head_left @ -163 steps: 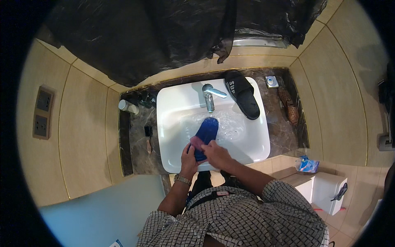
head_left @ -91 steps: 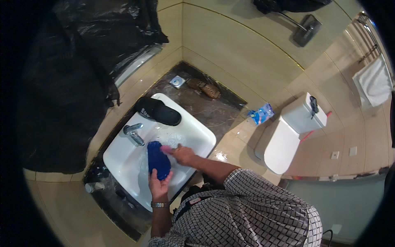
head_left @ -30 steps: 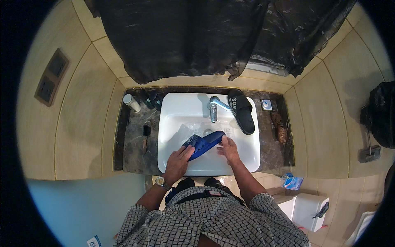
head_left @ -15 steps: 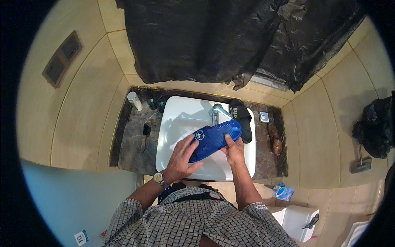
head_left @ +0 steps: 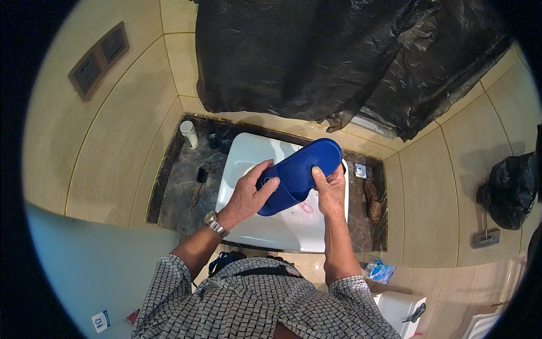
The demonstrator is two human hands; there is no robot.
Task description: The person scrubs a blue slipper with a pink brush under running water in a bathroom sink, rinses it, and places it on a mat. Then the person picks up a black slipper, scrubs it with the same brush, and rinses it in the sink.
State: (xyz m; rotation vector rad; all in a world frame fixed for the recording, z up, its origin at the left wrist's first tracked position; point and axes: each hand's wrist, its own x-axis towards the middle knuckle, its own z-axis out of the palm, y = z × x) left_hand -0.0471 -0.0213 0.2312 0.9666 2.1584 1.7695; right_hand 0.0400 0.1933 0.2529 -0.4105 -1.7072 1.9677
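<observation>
A blue slide slipper (head_left: 316,161) is held up over the white sink (head_left: 237,229), tilted with one end toward the upper right. My left hand (head_left: 247,195) grips its strap end, thumb lying on the strap and fingers around the edge. At the other end my right hand (head_left: 330,189) holds the slipper by its side, thumb pressed on the footbed. The slipper hides the faucet and most of the black slipper behind it. Below it a small pink patch (head_left: 306,208) shows in the basin; I cannot make out what it is.
A dark marble counter (head_left: 175,189) surrounds the sink, with a white bottle (head_left: 189,134), dark containers (head_left: 217,137) and a small brush-like item (head_left: 199,183) at left. A small white box (head_left: 360,170) and a brown textured object (head_left: 372,200) lie at right. Black plastic sheeting (head_left: 316,62) hangs behind.
The slipper has been raised closer and turned, and now covers the faucet. Both hands moved with it and keep their hold. The view has shifted slightly.
</observation>
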